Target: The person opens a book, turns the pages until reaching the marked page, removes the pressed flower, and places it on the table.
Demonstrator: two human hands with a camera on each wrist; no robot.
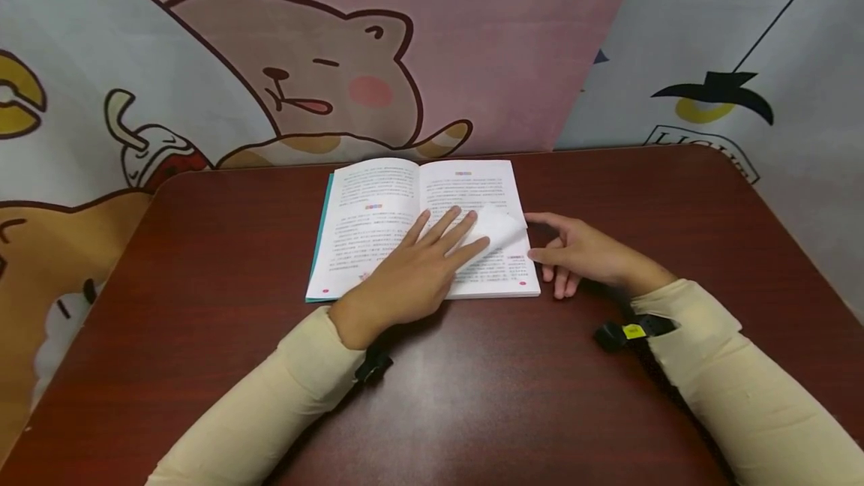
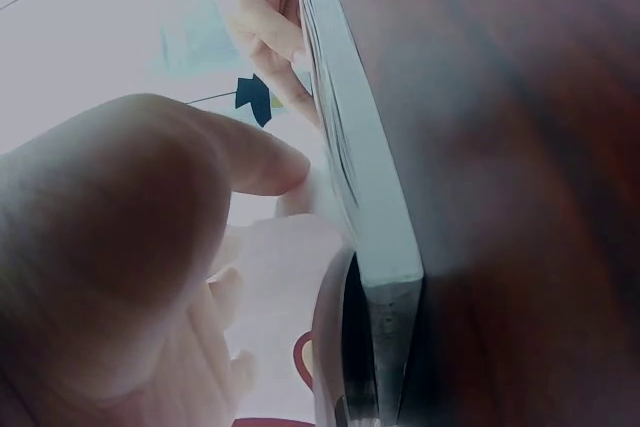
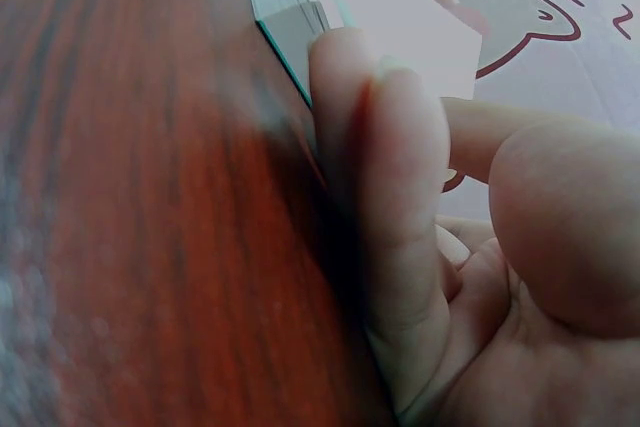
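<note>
An open paperback book [image 1: 364, 227] with printed pages and a teal cover edge lies on the table. My left hand [image 1: 412, 276] rests across its right page, fingers straight and spread. Beside those fingers, the lower right part of a leaf [image 1: 502, 227] is bent up and over, showing a pale underside. At the book's right edge is my right hand [image 1: 586, 252], its index fingertip and thumb tip apart along the page edges. Its other fingers hang loosely bent, close to the tabletop. The right wrist view shows those fingers [image 3: 400, 207] near the book's corner.
The dark red wooden table [image 1: 513, 396] has rounded far corners. Behind it hangs a cloth [image 1: 499, 43] with cartoon animals, right up against the far edge. A black strap device [image 1: 621, 334] sits at the right wrist, another [image 1: 373, 366] at the left.
</note>
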